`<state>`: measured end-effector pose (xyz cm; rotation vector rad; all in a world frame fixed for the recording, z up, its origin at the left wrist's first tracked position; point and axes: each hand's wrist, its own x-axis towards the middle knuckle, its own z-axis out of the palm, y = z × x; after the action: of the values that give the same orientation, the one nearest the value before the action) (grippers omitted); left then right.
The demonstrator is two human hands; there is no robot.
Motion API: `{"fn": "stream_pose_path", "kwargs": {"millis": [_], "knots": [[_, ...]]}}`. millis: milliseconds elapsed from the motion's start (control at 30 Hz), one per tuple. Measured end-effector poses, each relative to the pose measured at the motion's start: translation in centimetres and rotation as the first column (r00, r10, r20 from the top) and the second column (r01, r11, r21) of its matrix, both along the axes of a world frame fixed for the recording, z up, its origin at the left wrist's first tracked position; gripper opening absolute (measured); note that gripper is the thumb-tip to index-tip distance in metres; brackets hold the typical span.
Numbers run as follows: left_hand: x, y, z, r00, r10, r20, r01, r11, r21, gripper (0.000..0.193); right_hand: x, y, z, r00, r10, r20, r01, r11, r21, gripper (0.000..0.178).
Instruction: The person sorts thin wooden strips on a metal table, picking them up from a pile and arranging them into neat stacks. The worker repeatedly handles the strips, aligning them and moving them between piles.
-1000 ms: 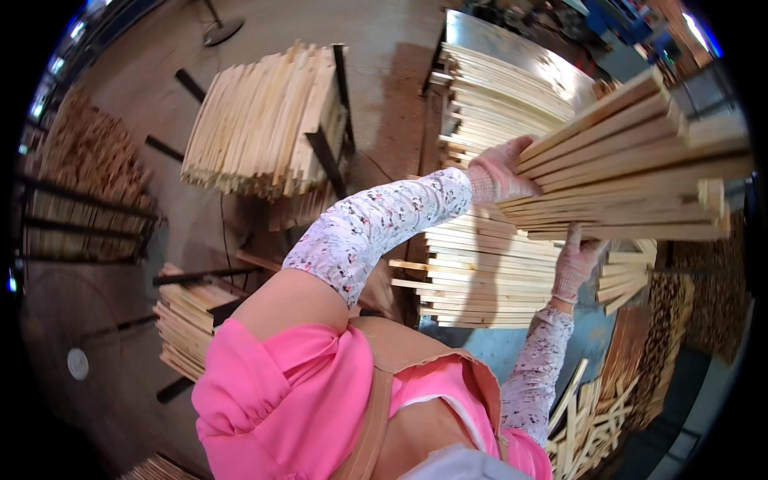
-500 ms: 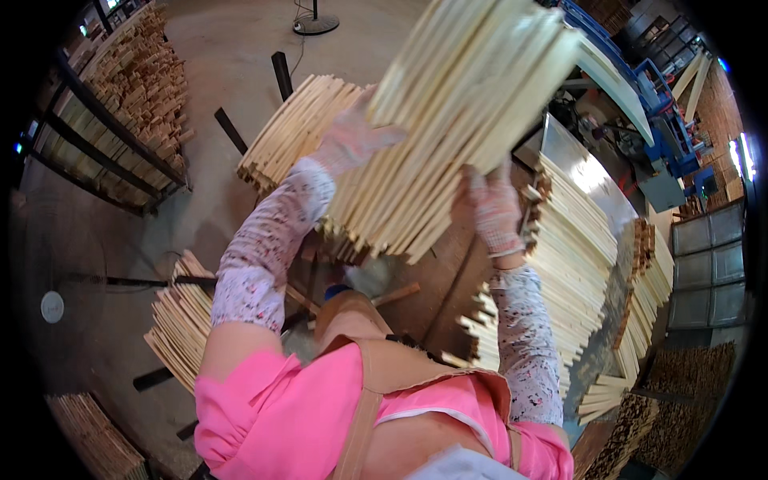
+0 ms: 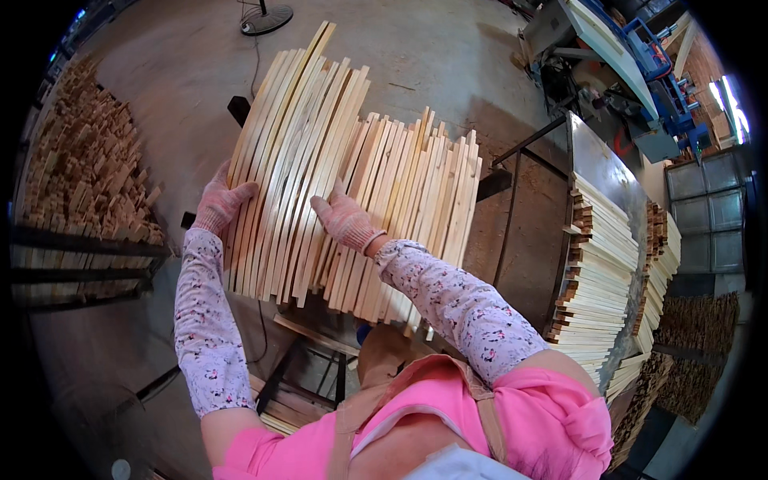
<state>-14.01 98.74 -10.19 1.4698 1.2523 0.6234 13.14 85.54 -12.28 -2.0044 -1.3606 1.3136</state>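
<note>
Both my hands wear pale pink knitted gloves. Between them is a bundle of long, light wooden strips (image 3: 280, 184), set side by side and pointing away from me. My left hand (image 3: 222, 200) grips the bundle's left side, thumb over the outer strips. On its right side, my right hand (image 3: 350, 218) holds it with the thumb on top; some fingers are hidden among the strips. A second row of wooden strips (image 3: 432, 192) lies directly right of the bundle, partly beneath my right hand and forearm. The bundle's far ends are uneven, with a few strips sticking out.
Stacked strips lie on a metal-topped table (image 3: 596, 148) at the right. Dark metal bars (image 3: 506, 216) stand between it and the row. A large wood pile (image 3: 84, 168) fills the left side. Blue machinery (image 3: 652, 56) is at far right, a round stand base (image 3: 266, 20) at the back.
My hands have carried the raised bundle leftward and down beside the other row of strips. The view has turned too, so the right-hand table appears farther off.
</note>
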Motion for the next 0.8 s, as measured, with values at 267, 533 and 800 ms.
{"fn": "stream_pose_path", "kwargs": {"millis": [267, 533, 800], "knots": [[6.9, 4.7, -14.6, 0.563, 0.082, -0.823, 0.062, 0.988, 0.14, 0.098, 1.2, 5.4, -4.3, 0.811, 0.456, 0.366, -0.432, 0.889, -0.151, 0.042], [6.9, -0.9, -16.8, 0.585, 0.295, -0.756, -0.022, 0.937, 0.348, 0.093, 4.6, -8.7, 2.4, 0.943, 0.283, 0.172, -0.319, 0.917, 0.238, 0.034], [9.3, -0.4, -16.3, 0.433, 0.134, -0.891, 0.239, 0.936, 0.257, 0.102, 15.9, -40.4, 7.1, 0.847, -0.498, 0.185, 0.491, 0.867, 0.085, 0.036]]}}
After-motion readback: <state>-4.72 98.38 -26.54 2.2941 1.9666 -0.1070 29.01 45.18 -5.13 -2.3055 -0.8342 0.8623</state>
